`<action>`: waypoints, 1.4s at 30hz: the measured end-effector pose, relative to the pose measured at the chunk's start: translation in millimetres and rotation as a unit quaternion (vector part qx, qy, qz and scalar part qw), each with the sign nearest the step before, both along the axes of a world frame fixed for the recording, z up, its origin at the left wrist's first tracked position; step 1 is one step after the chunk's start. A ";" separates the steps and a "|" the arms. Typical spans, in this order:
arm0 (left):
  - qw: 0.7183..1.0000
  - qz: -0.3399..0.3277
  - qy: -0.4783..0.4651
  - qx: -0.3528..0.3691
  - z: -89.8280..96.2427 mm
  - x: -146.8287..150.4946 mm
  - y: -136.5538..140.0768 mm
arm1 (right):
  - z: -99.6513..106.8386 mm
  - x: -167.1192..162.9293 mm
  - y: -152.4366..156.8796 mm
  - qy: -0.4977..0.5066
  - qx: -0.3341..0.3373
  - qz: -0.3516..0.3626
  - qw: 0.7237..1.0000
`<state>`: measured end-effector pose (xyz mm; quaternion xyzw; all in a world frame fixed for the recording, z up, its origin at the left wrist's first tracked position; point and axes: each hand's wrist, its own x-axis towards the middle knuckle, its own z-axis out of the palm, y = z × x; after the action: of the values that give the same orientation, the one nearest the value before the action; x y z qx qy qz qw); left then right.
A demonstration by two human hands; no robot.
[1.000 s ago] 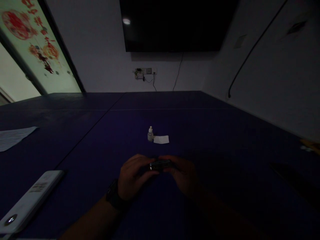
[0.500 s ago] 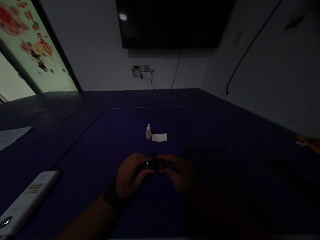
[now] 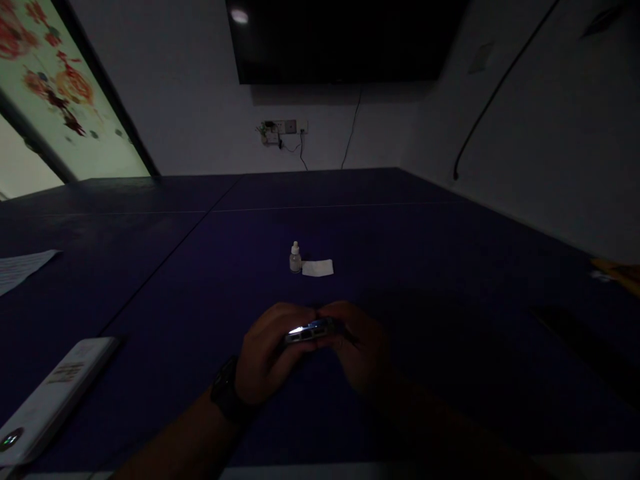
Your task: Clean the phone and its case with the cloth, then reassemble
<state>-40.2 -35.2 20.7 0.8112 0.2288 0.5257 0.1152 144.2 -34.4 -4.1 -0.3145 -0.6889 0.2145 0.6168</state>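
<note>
Both my hands meet over the dark blue table (image 3: 450, 267), close to me. My left hand (image 3: 267, 353), with a dark watch on its wrist, and my right hand (image 3: 363, 350) together hold a small dark object with a shiny edge (image 3: 310, 329); what it is I cannot tell in the dim light. A little beyond it stand a small white dropper bottle (image 3: 295, 257) and, just to its right, a small white rectangular piece (image 3: 317, 268) lying flat.
A white flat device (image 3: 55, 393) lies at the near left edge, and a sheet of paper (image 3: 20, 267) further left. A dark screen (image 3: 345, 40) hangs on the far wall above a socket (image 3: 280, 127) with cables. A wall runs along the right.
The held object has tilted so that its shiny edge now catches light. The hands stay in the same place; the view has shifted slightly.
</note>
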 end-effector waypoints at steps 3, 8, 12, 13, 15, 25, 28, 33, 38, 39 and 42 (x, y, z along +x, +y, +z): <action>1.000 0.001 -0.013 0.016 0.9 -0.2 -1.3 | 7.6 2.0 -2.5 -0.044 0.050 -0.013 0.998; 0.999 0.007 -0.019 0.032 2.5 1.1 -4.1 | 19.1 4.7 -6.6 -0.111 0.097 -0.030 0.989; 0.999 0.002 -0.012 0.044 4.2 0.5 -4.4 | 25.7 4.5 -9.1 -0.120 0.137 -0.037 0.983; 0.999 0.003 -0.010 0.049 4.4 0.2 -4.7 | 27.3 4.3 -9.7 -0.124 0.144 -0.041 0.981; 0.999 0.006 -0.010 0.053 4.7 -0.3 -5.7 | 30.5 3.8 -10.8 -0.133 0.160 -0.048 0.977; 0.998 0.004 -0.003 0.059 9.5 -1.6 -6.7 | 32.7 4.1 -11.4 -0.109 0.193 -0.016 0.975; 0.998 0.016 0.013 0.065 11.5 -2.5 -8.0 | 29.4 5.2 -11.5 -0.103 0.168 -0.012 0.980; 0.997 0.030 0.025 0.071 10.6 -4.0 -9.5 | 25.3 2.9 -6.8 -0.067 0.219 0.010 0.973; 0.997 0.021 0.038 0.068 7.3 -6.0 -7.8 | 22.9 0.4 -3.4 -0.064 0.249 0.024 0.966; 0.997 0.020 0.037 0.067 6.6 -6.2 -7.6 | 22.2 0.3 -3.3 -0.054 0.245 0.027 0.968; 0.997 0.019 0.028 0.065 5.2 -6.3 -7.3 | 19.7 -0.1 -3.2 -0.029 0.229 0.037 0.972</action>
<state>-46.5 -42.5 25.9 0.8267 0.2126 0.5190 0.0459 144.1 -37.7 15.6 -0.1454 -0.7485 0.0639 0.6438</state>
